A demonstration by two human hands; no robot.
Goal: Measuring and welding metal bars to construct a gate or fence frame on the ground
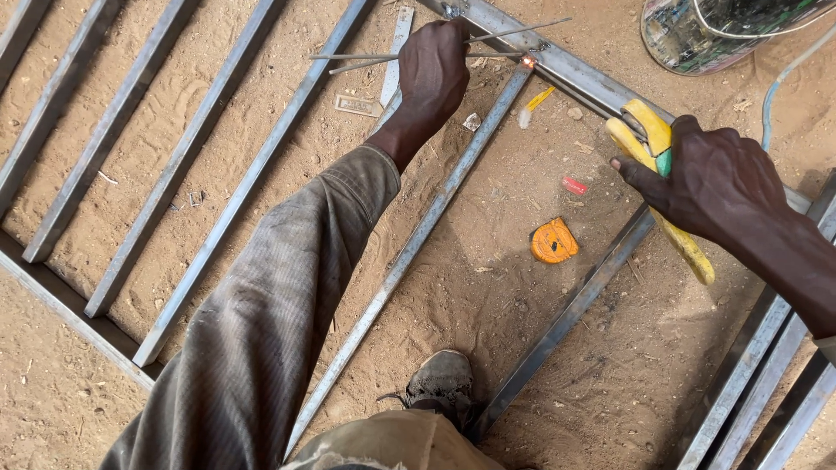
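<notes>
While left hand (433,74) grips a bundle of thin rods (453,48) by the glowing joint (528,62) on the steel frame (592,78) & right hand (710,178) clasps yellow tool (662,196), prob. a holder: tack stage; next needs steady aim.

The left arm wears a long sleeve (279,305) of grey-brown ribbed fabric, faded, dusty and creased, with its cuff ending at the wrist. The left hand (433,70) is bare, with no glove. The right hand (718,183) is also bare, and its forearm is uncovered. Khaki trousers (401,444) cover the knee. A worn, dusty grey shoe (441,380) with dark laces covers one foot.
</notes>
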